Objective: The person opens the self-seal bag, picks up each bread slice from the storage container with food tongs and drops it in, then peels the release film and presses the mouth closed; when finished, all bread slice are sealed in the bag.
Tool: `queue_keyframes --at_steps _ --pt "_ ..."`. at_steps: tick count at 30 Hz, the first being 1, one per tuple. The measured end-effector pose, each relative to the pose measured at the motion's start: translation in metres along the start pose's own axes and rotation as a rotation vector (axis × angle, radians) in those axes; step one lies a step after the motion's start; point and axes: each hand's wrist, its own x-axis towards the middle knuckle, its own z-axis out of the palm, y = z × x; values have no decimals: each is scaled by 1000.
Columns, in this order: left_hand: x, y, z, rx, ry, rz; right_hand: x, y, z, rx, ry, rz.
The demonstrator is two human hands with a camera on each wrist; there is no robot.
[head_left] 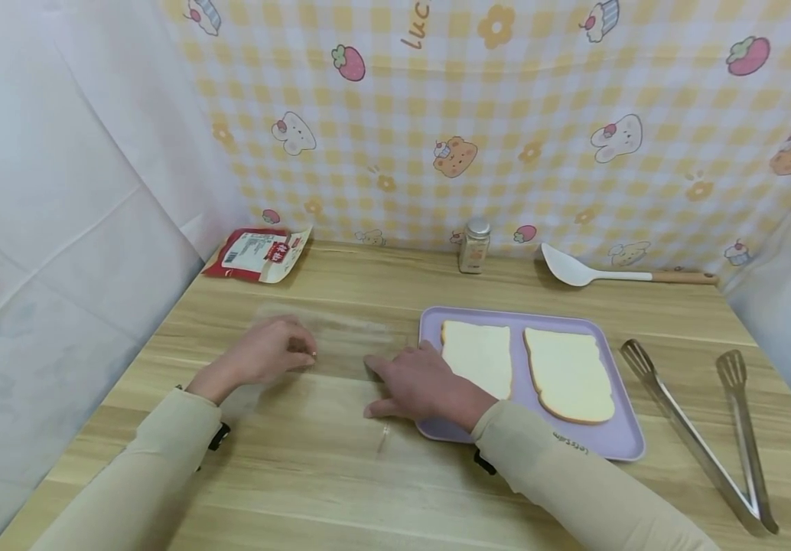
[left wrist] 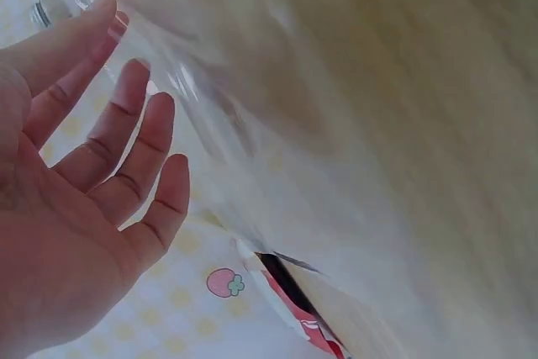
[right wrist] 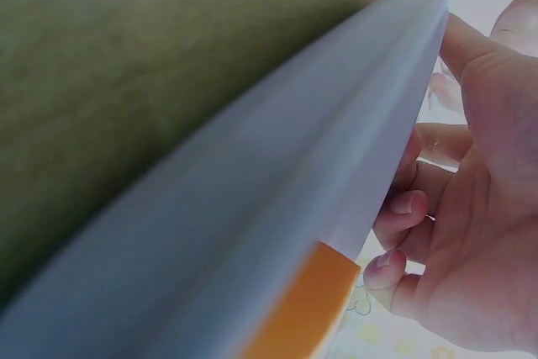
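A sheet of clear plastic film (head_left: 350, 329), hard to make out against the wood, lies left of a lilac tray (head_left: 533, 441). My left hand (head_left: 265, 353) pinches its edge between thumb and index finger; the left wrist view shows the film (left wrist: 277, 115) stretching away from these fingertips, the other fingers loosely bent. Over the tray's left rim reaches my right hand (head_left: 419, 383), index finger and thumb extended towards the film and apart from each other. Two bread slices lie on the tray, the left slice (head_left: 478, 356) partly behind this hand and the right slice (head_left: 569, 375) in full view.
Metal tongs (head_left: 694, 436) lie spread at the tray's right. Along the back are a red and white packet (head_left: 258, 254), a seasoning jar (head_left: 474, 246) and a white spatula (head_left: 574, 269) with a wooden handle. A checkered cloth (head_left: 402, 115) hangs behind the wooden table (head_left: 285, 497).
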Motion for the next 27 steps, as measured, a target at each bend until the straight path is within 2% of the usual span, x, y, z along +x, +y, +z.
queue_keyframes --at_steps 2,9,17,27 --pt "0 -1 -1 -11 15 0 0 0 0 1 -5 1" --pt "-7 1 -14 -134 44 -80 0 -1 -1 18 -20 13" --pt "-20 4 -27 -144 156 -36 1 -2 -4 18 -33 23" --pt "-29 15 -43 -120 216 -36 1 -4 -8 3 -33 27"
